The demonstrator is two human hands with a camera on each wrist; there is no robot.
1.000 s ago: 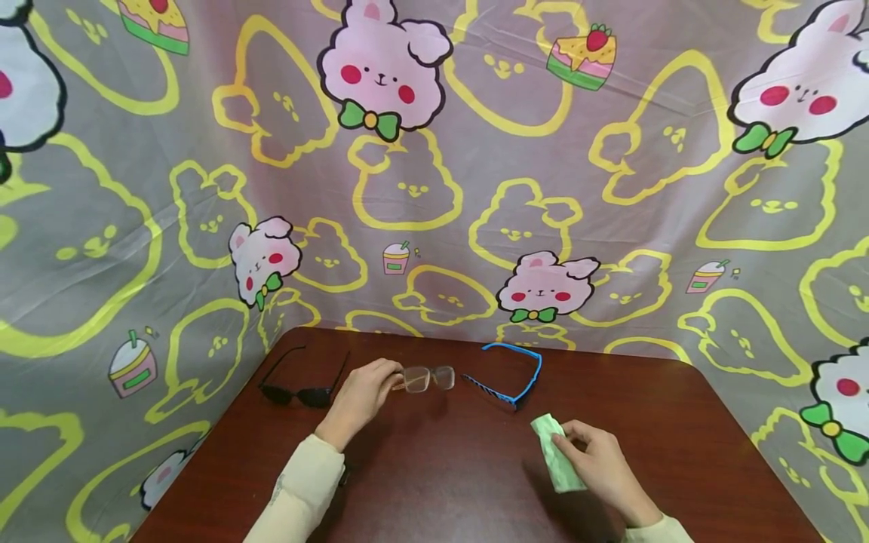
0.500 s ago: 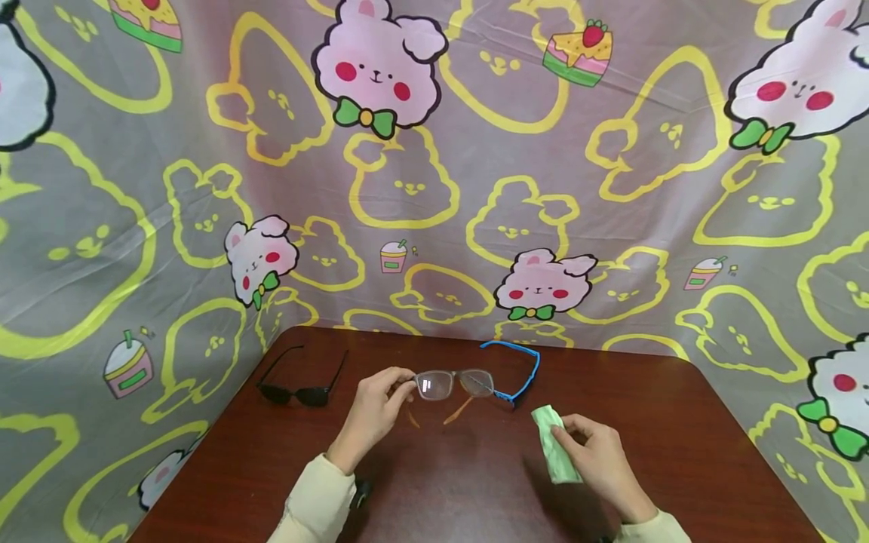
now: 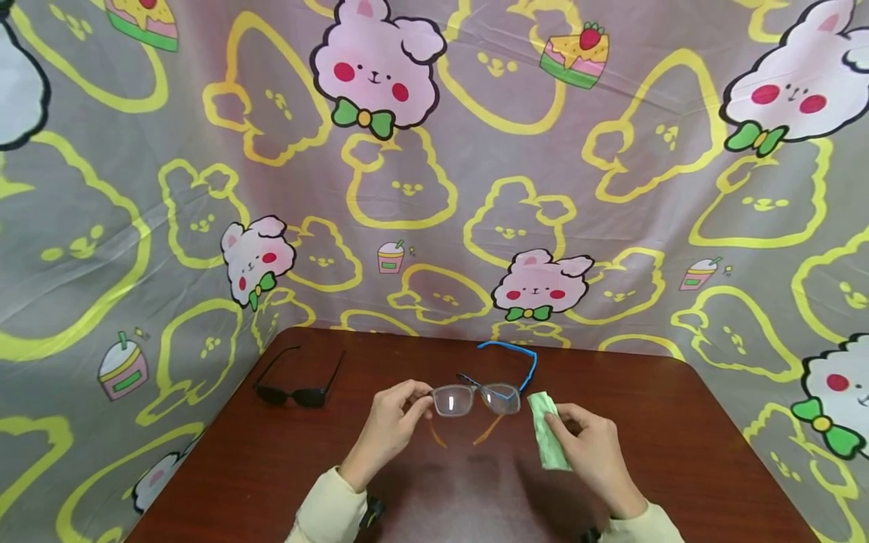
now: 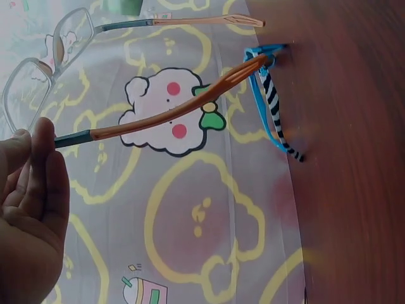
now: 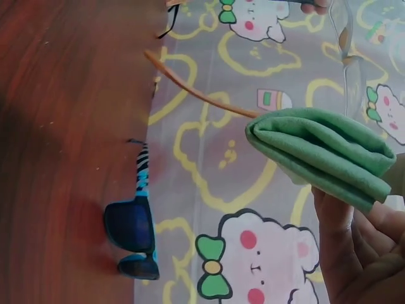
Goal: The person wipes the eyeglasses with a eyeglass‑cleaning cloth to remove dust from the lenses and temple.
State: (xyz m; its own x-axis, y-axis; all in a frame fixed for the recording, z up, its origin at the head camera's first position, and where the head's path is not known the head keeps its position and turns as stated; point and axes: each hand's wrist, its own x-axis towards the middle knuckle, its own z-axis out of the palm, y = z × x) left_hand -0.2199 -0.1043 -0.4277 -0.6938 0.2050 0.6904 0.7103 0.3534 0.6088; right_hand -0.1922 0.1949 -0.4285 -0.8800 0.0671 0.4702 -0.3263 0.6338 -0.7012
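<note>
Clear glasses (image 3: pixel 477 389): raised above the surface (image 3: pixel 631 400), mid-width, between the hands; orange arms spread and pointing toward the near edge.
Left hand (image 3: pixel 388 422): thumb and fingers pinch the clear frame at its left end, by the hinge; probably gripped there to leave both lenses uncovered.
Green cloth (image 3: pixel 550 437): folded into a thick strip, just beside the clear glasses' right end, a slight gap showing in the head view; folding likely gives it body.
Right hand (image 3: pixel 596 452): thumb and fingers pinch the cloth along one side, so most of it stands free.
Blue sunglasses (image 3: pixel 532 368): near the far edge, right of middle, arms spread; partly seen through the right lens.
Black sunglasses (image 3: pixel 292 395): near the far-left corner, arms toward the far edge; apparently set aside, well apart from both hands.
</note>
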